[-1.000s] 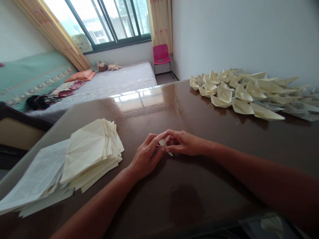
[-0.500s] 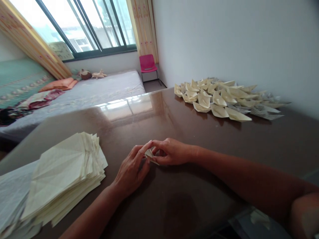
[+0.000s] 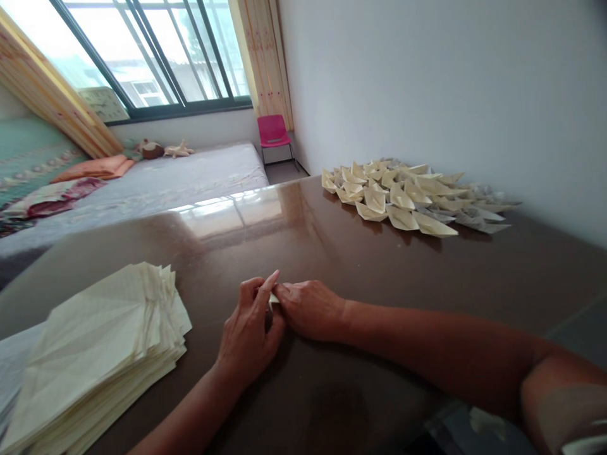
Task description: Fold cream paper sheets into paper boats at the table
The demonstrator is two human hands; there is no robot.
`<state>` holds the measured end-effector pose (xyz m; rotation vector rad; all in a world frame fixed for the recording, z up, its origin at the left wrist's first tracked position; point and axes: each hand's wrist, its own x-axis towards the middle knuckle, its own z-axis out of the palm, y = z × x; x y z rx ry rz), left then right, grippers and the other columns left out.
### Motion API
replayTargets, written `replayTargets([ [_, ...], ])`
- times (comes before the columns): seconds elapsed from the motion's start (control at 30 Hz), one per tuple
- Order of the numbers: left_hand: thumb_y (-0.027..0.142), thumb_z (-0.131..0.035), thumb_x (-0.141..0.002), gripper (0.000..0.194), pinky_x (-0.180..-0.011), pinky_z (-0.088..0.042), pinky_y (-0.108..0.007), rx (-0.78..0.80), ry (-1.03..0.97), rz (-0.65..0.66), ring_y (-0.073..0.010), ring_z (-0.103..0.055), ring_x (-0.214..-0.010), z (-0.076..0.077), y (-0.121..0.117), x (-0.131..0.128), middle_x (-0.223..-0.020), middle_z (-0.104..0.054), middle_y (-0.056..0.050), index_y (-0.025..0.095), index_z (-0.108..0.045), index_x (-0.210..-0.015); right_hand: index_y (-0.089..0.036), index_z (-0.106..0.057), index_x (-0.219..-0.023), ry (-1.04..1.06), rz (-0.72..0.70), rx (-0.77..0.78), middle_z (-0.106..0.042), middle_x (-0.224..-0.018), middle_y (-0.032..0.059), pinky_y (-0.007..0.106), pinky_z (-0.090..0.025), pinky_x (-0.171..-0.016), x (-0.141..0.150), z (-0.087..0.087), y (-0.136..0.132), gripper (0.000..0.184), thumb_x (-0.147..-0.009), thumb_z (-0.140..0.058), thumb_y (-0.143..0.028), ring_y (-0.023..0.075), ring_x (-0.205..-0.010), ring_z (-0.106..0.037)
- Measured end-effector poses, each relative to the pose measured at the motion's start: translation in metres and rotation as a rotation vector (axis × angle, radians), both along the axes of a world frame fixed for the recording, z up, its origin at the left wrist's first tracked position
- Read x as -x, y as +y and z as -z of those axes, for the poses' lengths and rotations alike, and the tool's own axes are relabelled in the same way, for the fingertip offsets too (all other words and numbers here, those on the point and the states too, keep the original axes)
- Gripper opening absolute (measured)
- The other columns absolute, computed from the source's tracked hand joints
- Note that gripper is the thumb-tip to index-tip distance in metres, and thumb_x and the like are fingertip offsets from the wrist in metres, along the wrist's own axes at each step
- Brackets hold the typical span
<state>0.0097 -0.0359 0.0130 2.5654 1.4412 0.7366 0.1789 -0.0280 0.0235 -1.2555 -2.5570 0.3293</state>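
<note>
Between my two hands is a small folded piece of cream paper [image 3: 274, 299], mostly covered by my fingers. My left hand [image 3: 251, 322] grips it from the left, index finger stretched up along it and thumb below. From the right, my right hand [image 3: 310, 309] closes over the paper, back of the hand upward, its fingertips hidden. Left of my left hand lies a thick stack of creased cream paper sheets [image 3: 95, 341]. Folded paper boats [image 3: 403, 218] stand crowded together at the far right of the brown table [image 3: 227, 253].
Greyish paper [image 3: 14, 360] lies under the stack at the left edge. A white wall [image 3: 427, 82] borders the table behind the boats. Beyond the table are a bed [image 3: 213, 165] and a pink chair [image 3: 274, 131].
My right hand has turned palm down and closed over the folded paper, which shows less now. Both hands appear slightly lower and further left, as the whole view has shifted.
</note>
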Motion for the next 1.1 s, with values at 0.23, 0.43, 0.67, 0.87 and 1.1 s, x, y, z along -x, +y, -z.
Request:
replayTargets([
  [0.23, 0.011, -0.043, -0.081, 0.059, -0.083, -0.053, -0.037, 0.096, -0.132, 0.042, -0.0204, -0.057, -0.096, 0.011, 0.011, 0.003, -0.111, -0.046, -0.008, 0.023, -0.040, -0.138, -0.010, -0.045, -0.123, 0.032, 0.010, 0.012, -0.066, -0.110, 0.0131, 0.031, -0.047, -0.075, 0.001, 0.002, -0.001, 0.037, -0.088, -0.044, -0.023, 0.0237, -0.092, -0.066],
  [0.43, 0.004, -0.045, -0.077, 0.061, -0.085, -0.050, -0.033, 0.140, -0.266, 0.096, -0.0171, -0.052, -0.096, 0.016, 0.010, 0.002, -0.106, -0.046, -0.007, 0.022, -0.042, -0.136, -0.011, -0.041, -0.127, 0.021, 0.042, 0.047, -0.070, -0.096, 0.0120, 0.030, -0.042, -0.065, -0.002, 0.008, 0.000, 0.039, -0.092, -0.036, -0.026, 0.0244, -0.079, -0.068],
  [0.67, 0.015, -0.058, -0.077, 0.032, -0.063, -0.048, -0.022, 0.277, -0.491, -0.037, -0.0088, -0.052, -0.070, 0.024, 0.021, 0.007, -0.095, -0.046, -0.001, 0.019, -0.045, -0.106, -0.020, -0.044, -0.117, 0.199, 0.079, 0.099, -0.066, -0.076, 0.0005, 0.023, -0.036, -0.061, -0.009, 0.016, 0.010, 0.028, -0.089, -0.041, -0.024, 0.0160, -0.065, -0.061],
  [0.87, 0.014, -0.054, -0.079, 0.010, -0.059, -0.042, -0.021, 0.232, -0.276, 0.035, -0.0095, -0.049, -0.067, 0.010, 0.017, 0.010, -0.084, -0.046, 0.002, 0.019, -0.047, -0.082, -0.024, -0.052, -0.104, 0.169, 0.116, 0.109, -0.061, -0.068, -0.0033, 0.022, -0.031, -0.058, -0.015, 0.017, 0.014, 0.021, -0.083, -0.050, -0.023, 0.0126, -0.059, -0.055],
  [1.1, 0.015, -0.047, -0.085, 0.010, -0.067, -0.044, -0.024, 0.116, -0.067, 0.143, -0.0129, -0.053, -0.075, 0.007, 0.011, 0.014, -0.095, -0.055, -0.003, 0.020, -0.053, -0.090, -0.023, -0.059, -0.102, 0.128, -0.085, -0.073, -0.061, -0.102, 0.0035, 0.024, -0.036, -0.070, -0.027, 0.007, 0.020, 0.017, -0.085, -0.054, -0.024, 0.0162, -0.088, -0.057],
])
